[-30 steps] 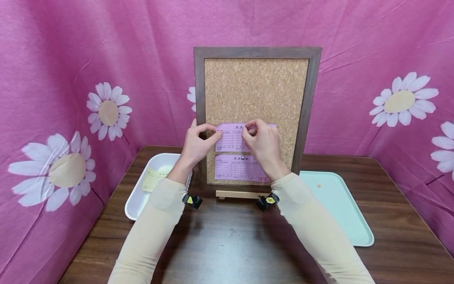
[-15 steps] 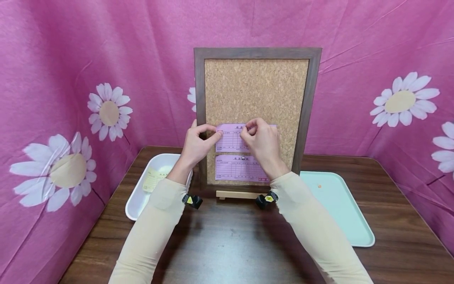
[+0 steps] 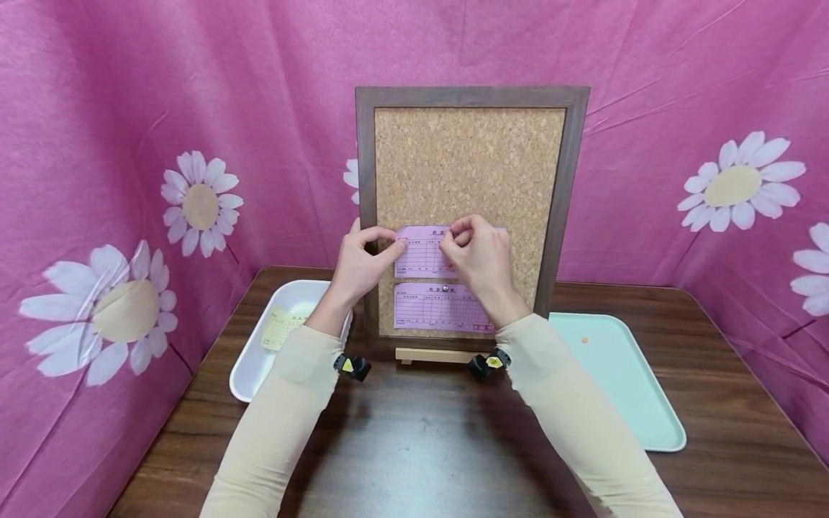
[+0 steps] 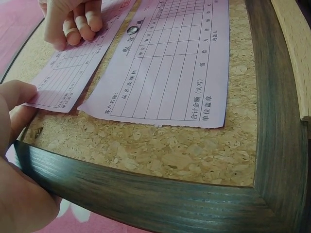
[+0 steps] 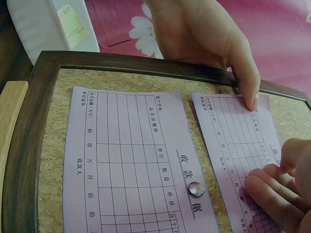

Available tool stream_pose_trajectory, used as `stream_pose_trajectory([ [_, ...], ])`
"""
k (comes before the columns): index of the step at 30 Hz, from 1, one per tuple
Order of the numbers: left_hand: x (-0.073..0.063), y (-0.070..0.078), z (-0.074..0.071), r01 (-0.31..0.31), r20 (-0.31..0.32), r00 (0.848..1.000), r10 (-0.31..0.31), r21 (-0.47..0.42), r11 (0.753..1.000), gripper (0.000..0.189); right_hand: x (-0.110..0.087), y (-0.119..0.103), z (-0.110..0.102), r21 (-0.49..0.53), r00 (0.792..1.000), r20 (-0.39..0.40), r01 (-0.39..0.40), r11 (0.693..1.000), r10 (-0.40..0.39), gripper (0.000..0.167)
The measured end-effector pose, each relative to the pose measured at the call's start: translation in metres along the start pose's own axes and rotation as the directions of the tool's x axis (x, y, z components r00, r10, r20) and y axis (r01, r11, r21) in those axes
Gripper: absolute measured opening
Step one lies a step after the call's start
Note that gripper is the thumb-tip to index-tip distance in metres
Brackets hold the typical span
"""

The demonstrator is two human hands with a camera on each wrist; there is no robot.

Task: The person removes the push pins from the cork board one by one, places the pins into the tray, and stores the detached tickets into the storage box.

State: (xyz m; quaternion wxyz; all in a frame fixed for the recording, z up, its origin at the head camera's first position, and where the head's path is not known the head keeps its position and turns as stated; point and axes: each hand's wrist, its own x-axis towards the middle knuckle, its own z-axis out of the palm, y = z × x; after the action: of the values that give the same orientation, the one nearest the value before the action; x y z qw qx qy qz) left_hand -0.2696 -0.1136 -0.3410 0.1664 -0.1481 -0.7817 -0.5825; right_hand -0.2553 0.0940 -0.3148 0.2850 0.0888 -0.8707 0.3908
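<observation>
In the head view, the upper slip [image 3: 422,257] is lying flat against the cork board [image 3: 466,165], its long axis running level from the left hand [image 3: 361,265] to beneath the right hand [image 3: 484,260], its printed heading facing up. The left thumb and forefinger are closing narrowly, pinching the slip's left end. The right thumb and forefinger are meeting over the heading, the other fingers curling in; what may be between those tips is hidden, so I cannot tell what they are holding. Just below the right fingers, a pin [image 3: 445,288] is sitting near the top edge of the lower slip [image 3: 440,311], whose long axis is running parallel. Left of and below the left fingers, a white tray [image 3: 242,378] is holding a yellow slip [image 3: 275,332]; right of and below the right fingers, a green tray [image 3: 624,385] is resting on the table [image 3: 421,453].

In the left wrist view, the upper slip is slanting away from the near left fingertip, its long axis rising rightward past the right fingers.

In the right wrist view, a left fingertip is pressing the slip's left end, its long axis running downward, slightly rightward, beneath the right fingers, the heading side facing away from the lower slip.
</observation>
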Motion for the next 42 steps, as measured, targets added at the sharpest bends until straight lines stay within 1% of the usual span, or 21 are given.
stream_pose_trajectory([
  [11, 0.0004, -0.0002, -0.0002, -0.020, -0.001, 1.000, 0.020, 0.014, 1.000, 0.020, 0.0007, 0.0026, -0.0001, 0.044, 1.000, 0.002, 0.023, 0.999, -0.023, 0.016],
  [16, 0.0005, 0.0004, -0.0002, -0.014, 0.000, 1.000, 0.014, 0.013, 1.000, 0.019, 0.0011, 0.0033, -0.0006, 0.049, 1.000, 0.004, 0.018, 0.999, -0.018, 0.015],
  [23, 0.0003, -0.0006, -0.0003, -0.021, 0.001, 1.000, 0.021, 0.007, 1.000, 0.018, 0.0005, 0.0024, -0.0017, 0.047, 1.000, 0.008, 0.006, 0.999, -0.007, 0.014],
  [42, -0.0002, -0.0014, -0.0010, -0.012, 0.003, 1.000, 0.012, 0.001, 1.000, 0.019, -0.0005, 0.0045, 0.0005, 0.072, 0.999, -0.012, 0.038, 0.997, -0.038, 0.013],
])
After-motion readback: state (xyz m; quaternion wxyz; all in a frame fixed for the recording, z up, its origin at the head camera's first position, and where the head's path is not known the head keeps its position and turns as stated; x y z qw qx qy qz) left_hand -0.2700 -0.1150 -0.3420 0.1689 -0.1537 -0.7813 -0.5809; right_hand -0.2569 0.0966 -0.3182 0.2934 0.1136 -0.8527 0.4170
